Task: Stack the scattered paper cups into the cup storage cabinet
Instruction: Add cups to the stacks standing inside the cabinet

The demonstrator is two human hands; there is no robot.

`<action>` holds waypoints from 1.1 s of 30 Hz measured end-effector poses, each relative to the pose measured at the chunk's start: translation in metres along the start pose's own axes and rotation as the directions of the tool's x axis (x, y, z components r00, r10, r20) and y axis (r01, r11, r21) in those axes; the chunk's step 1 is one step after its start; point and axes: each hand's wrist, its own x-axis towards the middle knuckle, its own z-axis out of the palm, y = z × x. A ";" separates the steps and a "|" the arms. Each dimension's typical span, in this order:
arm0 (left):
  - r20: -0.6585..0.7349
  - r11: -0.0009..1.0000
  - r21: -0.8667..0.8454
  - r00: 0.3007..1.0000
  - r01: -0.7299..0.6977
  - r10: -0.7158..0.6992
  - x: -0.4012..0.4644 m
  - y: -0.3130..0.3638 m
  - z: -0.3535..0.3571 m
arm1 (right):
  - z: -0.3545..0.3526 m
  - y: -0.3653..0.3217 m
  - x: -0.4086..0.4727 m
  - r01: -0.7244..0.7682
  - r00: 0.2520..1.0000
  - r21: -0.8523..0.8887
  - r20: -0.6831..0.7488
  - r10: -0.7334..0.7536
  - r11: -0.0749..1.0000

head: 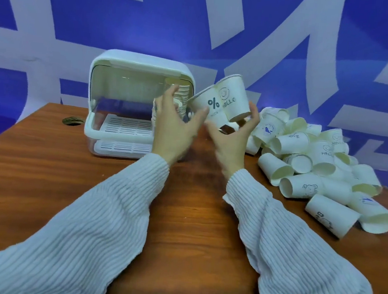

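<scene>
The right hand [230, 138] has its fingers [252, 119] curled around two paper cups held in the air just right of the cup storage cabinet [121, 106]: a cup printed "HELLO" [234, 98], tilted with its rim up, and a cup marked "%" [210, 105] beside it, leaning toward the cabinet. The left hand [173, 126] is raised in front of the cabinet's open right side, its fingers spread and relaxed, the thumb touching the "%" cup, though whether it grips the cup is hard to tell. Behind that hand, inside the cabinet, stand stacked cups [181, 96] against the right wall, above a white slotted tray [124, 126]. The cabinet sits at the far edge of the wooden tabletop [44, 168]. To the right of the cabinet, past the held cups, a pile of loose paper cups [317, 163] lies on the tabletop, most on their sides. Both arms wear ribbed white sleeves [85, 231].
</scene>
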 end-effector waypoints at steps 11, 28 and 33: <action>0.103 0.950 -0.156 0.961 0.269 -0.255 -0.006 0.013 -0.019 | -0.005 -0.033 -0.009 -0.069 0.996 -0.066 0.053 0.073 0.995; -0.134 0.986 -0.047 0.977 0.162 -0.167 0.005 -0.005 -0.086 | 0.077 -0.037 0.038 0.103 0.963 -0.340 0.270 -0.008 0.935; -0.127 0.989 -0.038 0.981 0.141 -0.144 0.010 -0.006 -0.093 | 0.086 -0.029 0.045 0.328 0.862 -0.679 0.499 0.085 0.656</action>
